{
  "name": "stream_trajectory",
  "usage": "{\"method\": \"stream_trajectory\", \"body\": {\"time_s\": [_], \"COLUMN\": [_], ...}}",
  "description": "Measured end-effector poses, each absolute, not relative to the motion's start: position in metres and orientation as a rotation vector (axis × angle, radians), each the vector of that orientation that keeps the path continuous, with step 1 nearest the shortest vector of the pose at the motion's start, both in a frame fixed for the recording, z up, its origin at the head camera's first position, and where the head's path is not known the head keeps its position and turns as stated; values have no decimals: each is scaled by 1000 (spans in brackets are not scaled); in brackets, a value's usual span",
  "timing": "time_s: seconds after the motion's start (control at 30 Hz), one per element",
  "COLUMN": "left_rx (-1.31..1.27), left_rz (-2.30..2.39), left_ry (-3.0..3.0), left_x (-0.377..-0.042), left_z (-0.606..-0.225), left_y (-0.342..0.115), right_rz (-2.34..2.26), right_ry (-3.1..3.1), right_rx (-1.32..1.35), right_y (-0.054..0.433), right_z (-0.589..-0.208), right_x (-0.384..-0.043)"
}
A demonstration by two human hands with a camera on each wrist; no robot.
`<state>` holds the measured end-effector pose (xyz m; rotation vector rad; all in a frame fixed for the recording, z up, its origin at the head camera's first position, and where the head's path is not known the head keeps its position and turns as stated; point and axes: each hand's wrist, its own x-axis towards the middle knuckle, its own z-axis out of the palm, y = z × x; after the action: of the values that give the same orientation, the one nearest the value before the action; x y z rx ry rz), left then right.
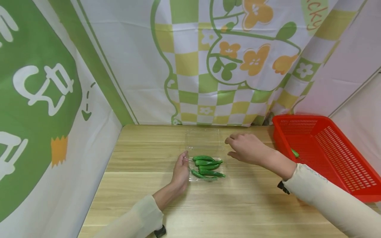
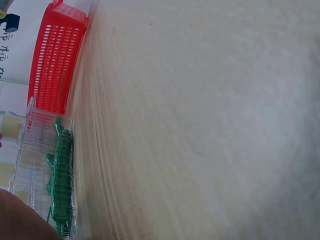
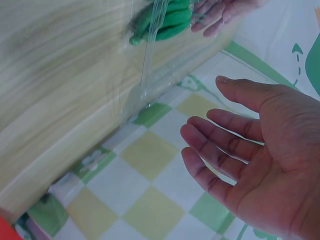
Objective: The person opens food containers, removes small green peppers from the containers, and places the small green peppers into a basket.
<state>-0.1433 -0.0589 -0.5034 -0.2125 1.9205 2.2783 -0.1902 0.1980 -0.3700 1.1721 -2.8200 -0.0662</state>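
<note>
A clear plastic clamshell box (image 1: 203,138) lies on the wooden table with its lid folded back, away from me. Several green chili peppers (image 1: 210,167) are lying side by side in the near half. At the box's left edge is my left hand (image 1: 180,173), its fingers extended along the side; the exact contact is hard to make out. In the right wrist view my right hand (image 3: 255,145) has its fingers spread and slightly bent, with nothing in them. It hovers to the right of the lid, apart from the box.
A red plastic basket (image 1: 281,137) with perforated walls stands on the right side of the table. One green chili pepper (image 1: 295,153) shows inside it, near its left wall. A patterned curtain (image 1: 205,99) hangs along the table's back edge.
</note>
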Motion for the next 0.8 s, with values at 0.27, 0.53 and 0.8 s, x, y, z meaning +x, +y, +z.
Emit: {"method": "stream_trajectory", "body": {"time_s": [0.27, 0.53, 0.8], "left_rx": [-212, -208, -200], "left_rz": [2265, 2269, 2280], "left_ry": [1919, 1925, 1911], "left_x": [-143, -143, -144], "left_z": [-503, -505, -504], "left_y": [-59, -58, -57], "right_rz": [-114, -94, -18], "right_ry": [-2823, -2953, -2950], "right_rx": [1262, 1301, 1365], "right_y": [184, 171, 160], "right_z": [-385, -399, -412], "right_x": [-186, -182, -181]}}
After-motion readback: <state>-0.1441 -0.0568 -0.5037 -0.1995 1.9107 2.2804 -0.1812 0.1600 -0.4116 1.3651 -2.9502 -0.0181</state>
